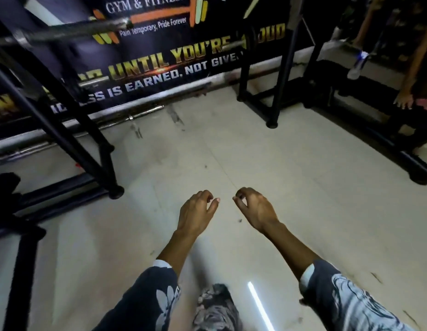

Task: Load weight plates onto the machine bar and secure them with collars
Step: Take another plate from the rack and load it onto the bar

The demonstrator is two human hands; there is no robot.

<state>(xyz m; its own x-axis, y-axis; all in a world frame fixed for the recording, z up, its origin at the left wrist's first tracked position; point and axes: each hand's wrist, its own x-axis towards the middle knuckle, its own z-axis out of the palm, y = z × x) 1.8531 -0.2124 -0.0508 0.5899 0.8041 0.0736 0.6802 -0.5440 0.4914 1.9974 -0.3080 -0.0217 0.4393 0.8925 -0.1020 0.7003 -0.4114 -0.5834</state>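
My left hand and my right hand hang side by side over the pale tiled floor, fingers loosely curled, nothing in either. A steel machine bar runs across the upper left on a black frame, with its bare end near the banner. No weight plates or collars show in this view. Loose chrome bars lie on the floor along the wall.
A black rack's legs stand at the upper right, with a low frame rail running to the right edge. Another person's hand hangs at the far right. A dark gym banner covers the wall. My patterned trouser leg shows below.
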